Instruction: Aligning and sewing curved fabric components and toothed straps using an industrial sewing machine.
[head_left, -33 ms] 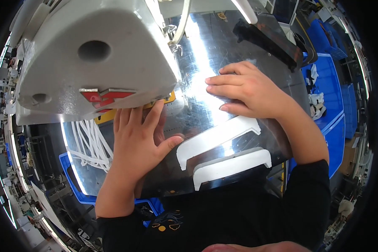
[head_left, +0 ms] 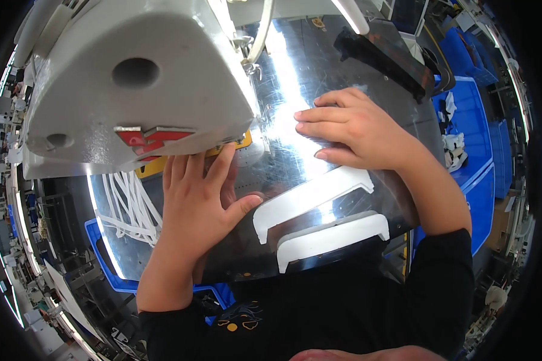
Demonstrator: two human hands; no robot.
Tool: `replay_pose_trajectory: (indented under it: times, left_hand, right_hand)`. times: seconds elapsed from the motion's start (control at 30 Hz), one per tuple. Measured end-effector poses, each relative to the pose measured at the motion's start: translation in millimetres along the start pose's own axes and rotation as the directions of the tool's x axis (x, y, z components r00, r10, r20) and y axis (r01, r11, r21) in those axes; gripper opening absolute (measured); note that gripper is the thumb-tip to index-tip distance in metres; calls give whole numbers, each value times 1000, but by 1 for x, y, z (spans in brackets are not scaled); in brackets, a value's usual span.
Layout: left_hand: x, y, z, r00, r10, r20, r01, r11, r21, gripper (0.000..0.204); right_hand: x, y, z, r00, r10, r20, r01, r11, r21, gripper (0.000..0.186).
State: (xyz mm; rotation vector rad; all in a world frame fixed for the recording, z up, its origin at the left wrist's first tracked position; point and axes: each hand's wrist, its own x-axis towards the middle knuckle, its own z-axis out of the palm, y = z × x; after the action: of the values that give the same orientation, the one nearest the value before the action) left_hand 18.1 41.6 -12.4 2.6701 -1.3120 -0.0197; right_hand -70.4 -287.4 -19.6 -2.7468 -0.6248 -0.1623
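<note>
The light grey head of what looks like a sewing machine (head_left: 193,102) hangs over the left part of a shiny metal table (head_left: 310,66). Under its lower edge, my left hand (head_left: 196,195) reaches in with fingers stretched and thumb spread, touching or close to a yellow bar (head_left: 244,141); the other fingertips are partly hidden. Palm down over the table, my right hand (head_left: 358,129) holds its fingers out, with nothing seen in them. Between my hands and my body lie two white bracket-shaped pieces, an upper one (head_left: 310,201) and a nearer one (head_left: 337,239).
A bundle of thin white strips (head_left: 129,204) hangs at the table's left side. A long black object (head_left: 388,63) lies at the far right. Blue bins (head_left: 479,132) with black and white pieces stand to the right; another blue bin (head_left: 111,274) is at lower left.
</note>
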Motion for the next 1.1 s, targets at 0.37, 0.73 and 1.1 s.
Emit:
replay_pose_trajectory:
  times: [0.37, 0.73, 1.1]
  left_hand:
    - [-9, 9, -9, 995, 44, 86, -45, 999, 5, 86]
    - [-3, 17, -6, 983, 153, 104, -142, 984, -112, 84]
    - [8, 29, 2, 964, 239, 121, -225, 968, -113, 91]
  right_hand:
    - [-1, -1, 0, 1000, -2, -8, 2, 1000, -30, 44]
    - [-16, -25, -22, 967, -50, 248, -18, 964, 267, 43]
    - [-11, -10, -13, 975, 20, 222, -146, 808, 570, 36]
